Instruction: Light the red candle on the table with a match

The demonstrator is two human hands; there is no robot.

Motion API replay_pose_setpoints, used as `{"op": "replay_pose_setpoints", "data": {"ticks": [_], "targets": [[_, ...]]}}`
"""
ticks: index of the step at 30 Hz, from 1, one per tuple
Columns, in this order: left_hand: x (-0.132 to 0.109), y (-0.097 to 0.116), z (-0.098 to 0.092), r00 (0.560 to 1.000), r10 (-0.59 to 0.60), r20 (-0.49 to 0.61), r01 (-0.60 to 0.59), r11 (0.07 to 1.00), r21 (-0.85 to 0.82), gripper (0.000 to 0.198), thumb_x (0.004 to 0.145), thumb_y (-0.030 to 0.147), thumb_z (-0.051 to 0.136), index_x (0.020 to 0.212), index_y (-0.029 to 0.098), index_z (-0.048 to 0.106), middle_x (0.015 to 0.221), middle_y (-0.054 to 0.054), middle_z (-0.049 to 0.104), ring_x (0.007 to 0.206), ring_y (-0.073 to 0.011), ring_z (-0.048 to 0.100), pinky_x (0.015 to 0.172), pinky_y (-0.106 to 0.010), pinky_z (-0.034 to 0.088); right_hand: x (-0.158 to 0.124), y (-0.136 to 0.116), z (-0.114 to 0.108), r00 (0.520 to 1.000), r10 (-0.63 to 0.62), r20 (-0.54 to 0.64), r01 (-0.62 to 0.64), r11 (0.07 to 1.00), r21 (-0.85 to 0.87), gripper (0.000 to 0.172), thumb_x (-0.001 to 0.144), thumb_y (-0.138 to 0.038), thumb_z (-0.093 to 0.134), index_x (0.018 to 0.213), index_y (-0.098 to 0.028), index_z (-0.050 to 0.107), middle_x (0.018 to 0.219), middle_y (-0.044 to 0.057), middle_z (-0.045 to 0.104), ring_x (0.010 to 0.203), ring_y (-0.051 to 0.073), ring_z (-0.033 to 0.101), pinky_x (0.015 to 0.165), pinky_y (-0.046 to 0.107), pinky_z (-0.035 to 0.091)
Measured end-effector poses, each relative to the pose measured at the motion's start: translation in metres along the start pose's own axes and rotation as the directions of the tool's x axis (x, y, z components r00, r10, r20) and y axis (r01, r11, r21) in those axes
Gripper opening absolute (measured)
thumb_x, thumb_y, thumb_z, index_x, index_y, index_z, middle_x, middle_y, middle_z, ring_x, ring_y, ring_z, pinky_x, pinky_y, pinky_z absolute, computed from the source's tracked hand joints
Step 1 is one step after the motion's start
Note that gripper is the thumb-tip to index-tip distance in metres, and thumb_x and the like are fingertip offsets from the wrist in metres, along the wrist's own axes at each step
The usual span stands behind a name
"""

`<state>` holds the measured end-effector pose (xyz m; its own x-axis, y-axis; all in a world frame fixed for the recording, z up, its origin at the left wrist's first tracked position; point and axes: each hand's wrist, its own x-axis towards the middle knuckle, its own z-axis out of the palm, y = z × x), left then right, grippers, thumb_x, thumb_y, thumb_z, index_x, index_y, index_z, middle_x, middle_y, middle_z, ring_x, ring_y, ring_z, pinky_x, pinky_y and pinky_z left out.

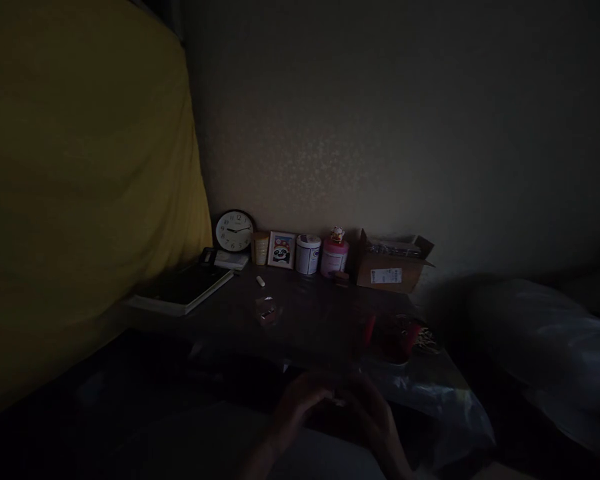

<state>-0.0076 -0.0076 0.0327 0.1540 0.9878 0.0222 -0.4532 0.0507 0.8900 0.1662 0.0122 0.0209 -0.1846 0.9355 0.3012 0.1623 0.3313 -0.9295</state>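
Observation:
The room is dark and my hands are dim. Low in the head view, my left hand [301, 401] and my right hand [373, 412] meet in front of the table's near edge, their fingers curled in toward each other. A small pale bit [338, 401] shows between the fingertips, too dark and small to name. Beyond them on the table lies a small clear packet [267, 313] with something reddish in it. To the right are a red object [369, 330] and a dish-like holder [397, 350] beside a bundle of thin pale sticks [425, 339].
Along the wall stand a round clock [234, 231], a yellowish cup [260, 249], a framed panda picture [281, 251], a white tin [309, 255], a pink jar [335, 258] and an open cardboard box [387, 270]. A large book [185, 290] lies left by a yellow curtain [90, 160].

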Motion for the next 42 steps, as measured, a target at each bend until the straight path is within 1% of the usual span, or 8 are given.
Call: {"op": "replay_pose_setpoints", "data": {"ticks": [3,8,16,22,26,29,35,42], "targets": [[0.000,-0.002,-0.001,1.000,0.009,0.000,-0.009,0.996,-0.089,0.020,0.071,0.025,0.065,0.089,0.018,0.068,0.100,-0.009,0.067,0.100,-0.0265,0.057,0.083,-0.035,0.043,0.001,0.005,-0.003,0.998,0.047,-0.047,-0.043,0.996,0.083,0.028,0.079,-0.045,0.057,0.091,-0.020,0.064,0.089,0.006,0.068,0.087,0.023,0.063,0.074,0.030,0.051],[0.002,-0.007,-0.003,0.999,-0.035,-0.006,0.034,0.994,-0.102,0.021,0.071,0.024,0.065,0.091,0.018,0.068,0.102,-0.009,0.067,0.103,-0.0256,0.055,0.085,-0.034,0.042,0.001,0.003,-0.004,0.992,0.109,-0.059,-0.102,0.988,0.115,0.027,0.079,-0.045,0.057,0.088,-0.020,0.065,0.083,0.004,0.068,0.082,0.022,0.063,0.070,0.026,0.050],[0.001,-0.006,0.003,1.000,-0.017,-0.001,0.017,0.992,-0.122,0.021,0.070,0.024,0.066,0.090,0.016,0.070,0.098,-0.009,0.069,0.102,-0.0273,0.057,0.087,-0.036,0.041,0.001,0.005,0.005,0.989,-0.087,-0.115,0.082,0.995,-0.047,0.027,0.076,-0.047,0.060,0.079,-0.021,0.068,0.082,0.005,0.068,0.078,0.021,0.063,0.071,0.026,0.051],[-0.001,-0.002,0.008,0.999,-0.040,-0.014,0.038,0.991,-0.132,0.020,0.068,0.023,0.069,0.086,0.015,0.071,0.094,-0.009,0.070,0.098,-0.0275,0.059,0.087,-0.037,0.042,-0.003,-0.002,0.010,0.992,-0.071,-0.103,0.064,0.996,-0.068,0.023,0.079,-0.042,0.057,0.087,-0.023,0.067,0.088,0.004,0.069,0.083,0.021,0.064,0.073,0.024,0.051],[-0.003,0.001,0.008,1.000,-0.027,-0.003,0.026,0.989,-0.144,0.022,0.067,0.024,0.070,0.087,0.015,0.071,0.097,-0.009,0.070,0.102,-0.0286,0.058,0.089,-0.039,0.041,-0.002,-0.001,0.009,0.994,-0.028,-0.103,0.020,0.996,-0.082,0.022,0.079,-0.039,0.058,0.087,-0.021,0.066,0.083,0.003,0.070,0.079,0.019,0.065,0.068,0.021,0.051],[-0.002,-0.003,0.006,1.000,-0.020,0.000,0.020,0.988,-0.152,0.023,0.068,0.024,0.068,0.090,0.016,0.070,0.101,-0.010,0.069,0.104,-0.0285,0.056,0.090,-0.038,0.041,0.000,0.006,0.008,0.990,-0.059,-0.130,0.046,0.994,-0.099,0.022,0.076,-0.040,0.060,0.081,-0.019,0.067,0.078,0.003,0.070,0.074,0.019,0.065,0.065,0.020,0.052],[0.003,-0.010,0.005,0.999,0.025,0.024,-0.019,0.981,-0.191,0.023,0.070,0.023,0.067,0.091,0.016,0.070,0.101,-0.009,0.069,0.102,-0.0283,0.058,0.090,-0.038,0.042,0.001,0.014,0.009,0.983,-0.116,-0.139,0.097,0.986,-0.138,0.021,0.078,-0.038,0.058,0.084,-0.020,0.068,0.084,0.004,0.070,0.076,0.019,0.066,0.064,0.020,0.052],[0.003,-0.015,0.005,1.000,-0.019,-0.011,0.017,0.986,-0.166,0.020,0.070,0.022,0.067,0.089,0.017,0.069,0.100,-0.007,0.069,0.103,-0.0274,0.058,0.089,-0.036,0.043,-0.001,0.004,0.013,0.971,-0.191,-0.143,0.145,0.948,-0.283,0.024,0.081,-0.039,0.052,0.085,-0.021,0.067,0.082,0.004,0.070,0.074,0.018,0.066,0.064,0.020,0.052]]}}
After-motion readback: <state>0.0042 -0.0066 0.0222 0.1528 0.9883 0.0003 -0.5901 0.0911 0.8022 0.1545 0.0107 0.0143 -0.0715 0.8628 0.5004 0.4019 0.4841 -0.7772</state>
